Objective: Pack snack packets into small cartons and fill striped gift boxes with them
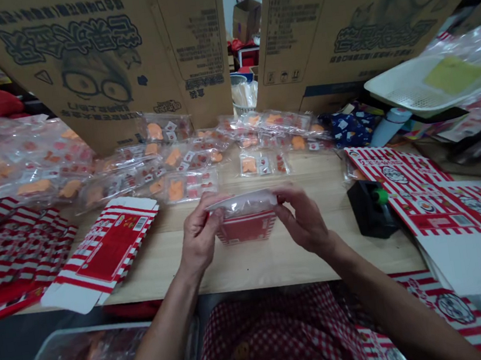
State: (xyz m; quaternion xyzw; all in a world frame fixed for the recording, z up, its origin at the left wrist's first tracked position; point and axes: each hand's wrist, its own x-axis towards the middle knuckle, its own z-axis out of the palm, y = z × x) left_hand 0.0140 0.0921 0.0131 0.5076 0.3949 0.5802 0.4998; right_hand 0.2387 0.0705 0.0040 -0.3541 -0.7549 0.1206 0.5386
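Observation:
Between my hands, a red-and-white striped box (248,228) stands upright over the wooden table, its white top edge facing me. Clear plastic wrap (250,203) shows in the box's mouth. My left hand (200,230) pinches the left upper corner, thumb in front. My right hand (303,219) grips the right upper corner, fingers curled over the edge. To the left lies a flattened striped carton (109,244) with white end flaps. Just beyond the hands are clear packets (192,185) holding orange pieces and small sachets.
Two large cardboard boxes (118,60) wall off the back. On the right are a black tape dispenser (371,209), flat striped cartons (437,195), a blue bottle (390,126) and a white basket (392,86). A plastic bin (58,345) of wrapped items sits lower left.

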